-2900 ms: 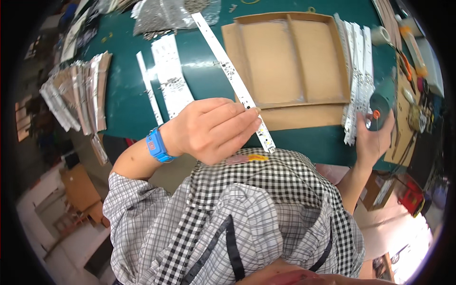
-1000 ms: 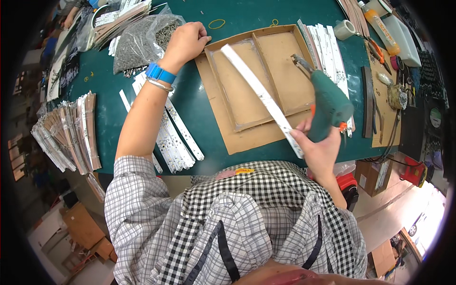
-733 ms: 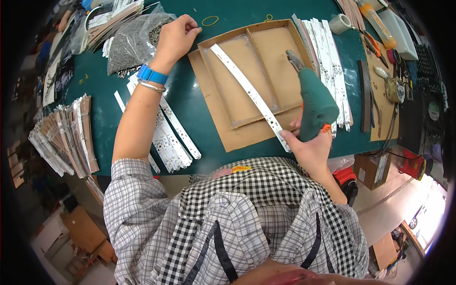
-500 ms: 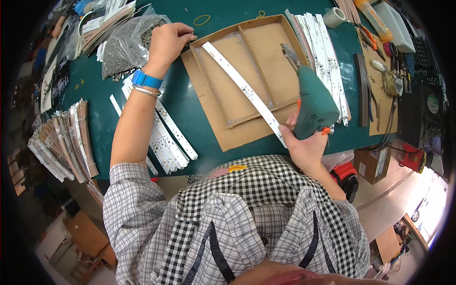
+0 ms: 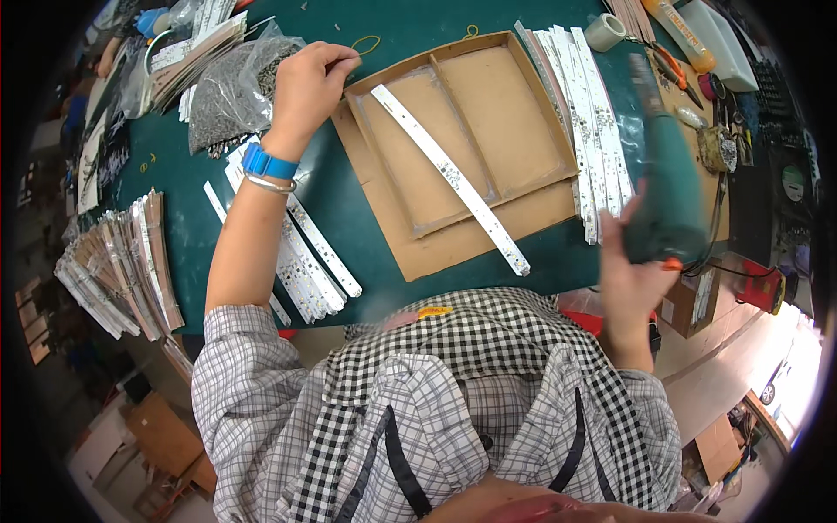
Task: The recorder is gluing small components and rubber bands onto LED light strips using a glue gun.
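My right hand (image 5: 632,279) is closed round a green electric drill (image 5: 671,183), blurred by motion, its grey tip pointing away to the far right. A long white circuit-board strip (image 5: 451,173) lies slantwise across a shallow cardboard tray (image 5: 410,228), its near end overhanging the tray's front edge. Above the tray's far left corner, my left hand (image 5: 305,91) has thumb and fingertips pinched together; whatever is between them is too small to make out. Just left of that hand sits a clear plastic bag of small grey metal parts (image 5: 222,100).
More white strips lie in piles beside my left forearm (image 5: 305,270) and right of the tray (image 5: 586,113). A fanned bundle of strips (image 5: 122,261) stands at the left. Orange-handled pliers (image 5: 676,70), a tape roll (image 5: 605,32) and an orange-yellow bottle (image 5: 684,35) are at the far right.
My right hand has let go of the strip's near end and swung right with the drill, away from the tray. My left hand has barely moved.
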A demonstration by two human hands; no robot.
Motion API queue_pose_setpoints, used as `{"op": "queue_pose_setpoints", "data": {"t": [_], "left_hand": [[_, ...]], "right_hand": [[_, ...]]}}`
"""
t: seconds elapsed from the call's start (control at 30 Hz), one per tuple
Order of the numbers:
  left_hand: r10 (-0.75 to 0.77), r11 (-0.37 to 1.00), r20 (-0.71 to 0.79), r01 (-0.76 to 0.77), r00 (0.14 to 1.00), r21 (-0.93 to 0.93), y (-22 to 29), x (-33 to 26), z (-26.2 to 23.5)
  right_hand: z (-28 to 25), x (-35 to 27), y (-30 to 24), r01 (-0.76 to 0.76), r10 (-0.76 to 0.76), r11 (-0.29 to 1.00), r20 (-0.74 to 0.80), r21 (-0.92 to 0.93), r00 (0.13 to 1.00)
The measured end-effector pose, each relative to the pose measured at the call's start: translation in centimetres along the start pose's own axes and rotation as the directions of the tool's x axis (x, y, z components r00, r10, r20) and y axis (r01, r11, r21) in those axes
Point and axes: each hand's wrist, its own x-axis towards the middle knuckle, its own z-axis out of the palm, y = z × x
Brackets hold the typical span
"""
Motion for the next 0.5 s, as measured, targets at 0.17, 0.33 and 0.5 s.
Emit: {"op": "queue_pose_setpoints", "data": {"t": [0.17,0.33,0.5], "left_hand": [[0.169,0.986,0.142,-0.166,0.975,-0.035,3.9,0.0,2.0],[-0.058,0.989,0.208,0.085,0.976,-0.122,6.1,-0.5,1.9],[-0.054,0.885,0.204,0.141,0.978,-0.444,7.6,-1.8,0.0]], "right_hand": [[-3.6,3.6,-4.1,-0.070,0.077,0.992,-0.063,0.107,0.995],[-1.1,3.3,-2.5,-0.081,0.061,0.942,0.071,0.326,0.996],[0.7,3.1,-1.7,-0.322,0.204,0.849,0.303,0.419,0.931]]}}
